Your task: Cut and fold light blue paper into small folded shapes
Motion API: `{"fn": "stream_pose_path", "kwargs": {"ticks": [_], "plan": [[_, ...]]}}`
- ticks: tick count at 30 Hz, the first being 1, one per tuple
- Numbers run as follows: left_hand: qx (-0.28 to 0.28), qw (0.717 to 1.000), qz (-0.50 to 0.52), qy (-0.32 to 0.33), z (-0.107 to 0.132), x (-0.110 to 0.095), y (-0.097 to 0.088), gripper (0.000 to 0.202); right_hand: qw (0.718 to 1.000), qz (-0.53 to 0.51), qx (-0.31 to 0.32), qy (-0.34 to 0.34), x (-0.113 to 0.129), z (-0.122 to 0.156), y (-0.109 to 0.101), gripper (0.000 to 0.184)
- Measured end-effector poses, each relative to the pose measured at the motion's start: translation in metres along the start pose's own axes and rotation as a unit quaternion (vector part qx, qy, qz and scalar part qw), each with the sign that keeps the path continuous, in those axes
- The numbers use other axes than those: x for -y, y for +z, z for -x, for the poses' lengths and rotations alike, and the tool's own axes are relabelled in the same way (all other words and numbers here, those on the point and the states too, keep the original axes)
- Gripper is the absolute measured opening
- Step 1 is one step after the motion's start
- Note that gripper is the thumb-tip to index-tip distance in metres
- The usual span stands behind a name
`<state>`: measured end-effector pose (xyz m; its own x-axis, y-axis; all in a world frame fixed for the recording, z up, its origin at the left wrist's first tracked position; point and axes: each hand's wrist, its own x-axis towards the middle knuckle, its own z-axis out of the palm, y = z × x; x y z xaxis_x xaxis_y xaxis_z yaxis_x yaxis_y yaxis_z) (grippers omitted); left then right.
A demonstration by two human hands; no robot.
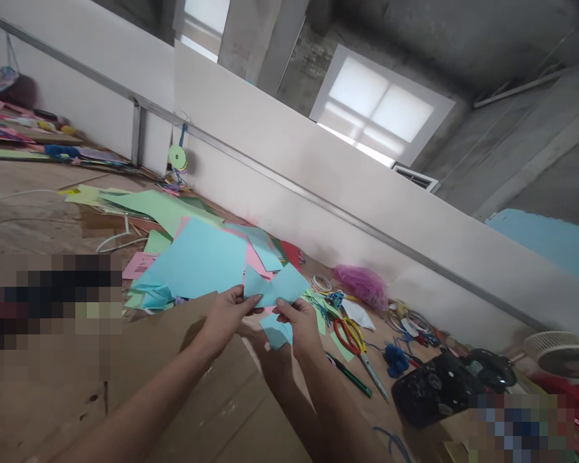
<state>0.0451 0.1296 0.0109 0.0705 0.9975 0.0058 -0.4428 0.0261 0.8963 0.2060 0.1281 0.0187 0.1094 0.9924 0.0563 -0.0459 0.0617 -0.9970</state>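
Between my two hands is a piece of light blue paper [277,286], bent so that its upper edge dips in the middle. My left hand [234,308] pinches its lower left edge between thumb and fingers. At the lower right edge, my right hand [296,315] grips it the same way. Below the paper lies a smaller blue paper piece [276,331], partly behind my right wrist. A large blue sheet [202,257] rests on the table to the left, with green paper [159,209] behind it.
Right of my hands lie orange-handled scissors [361,354], a green pen or marker [354,376] and blue yarn [395,360]. A black container [434,389] stands farther right. A pink plastic bag [361,286] sits against the white partition [318,167]. Cardboard [207,386] covers the table before me.
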Motion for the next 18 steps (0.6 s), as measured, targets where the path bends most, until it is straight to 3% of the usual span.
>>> {"fn": "stream_pose_path", "kwargs": {"ticks": [5,7,8,10,13,16,18], "plan": [[-0.043,0.999,-0.027,0.012,0.0,-0.009,-0.01,0.039,0.994,0.088,-0.034,-0.049,0.017,-0.006,-0.03,0.024],[-0.057,0.998,-0.032,0.02,-0.001,-0.011,-0.014,0.042,0.976,0.208,0.015,-0.067,0.025,0.001,-0.048,0.019],[-0.061,0.997,-0.033,0.023,-0.001,-0.012,-0.015,0.044,0.952,0.291,0.05,-0.077,0.028,0.007,-0.057,0.016],[-0.062,0.997,-0.035,0.026,0.001,-0.015,-0.015,0.044,0.875,0.461,0.103,-0.102,0.031,0.023,-0.075,0.012],[-0.056,0.998,-0.039,0.016,0.005,-0.019,-0.011,0.041,0.769,0.616,0.128,-0.111,0.028,0.047,-0.093,0.031],[-0.055,0.997,-0.045,0.006,0.008,-0.021,-0.007,0.041,0.708,0.69,0.114,-0.097,0.021,0.059,-0.098,0.034],[-0.05,0.998,-0.047,0.003,0.009,-0.021,-0.007,0.041,0.693,0.709,0.086,-0.092,0.015,0.06,-0.097,0.036]]}}
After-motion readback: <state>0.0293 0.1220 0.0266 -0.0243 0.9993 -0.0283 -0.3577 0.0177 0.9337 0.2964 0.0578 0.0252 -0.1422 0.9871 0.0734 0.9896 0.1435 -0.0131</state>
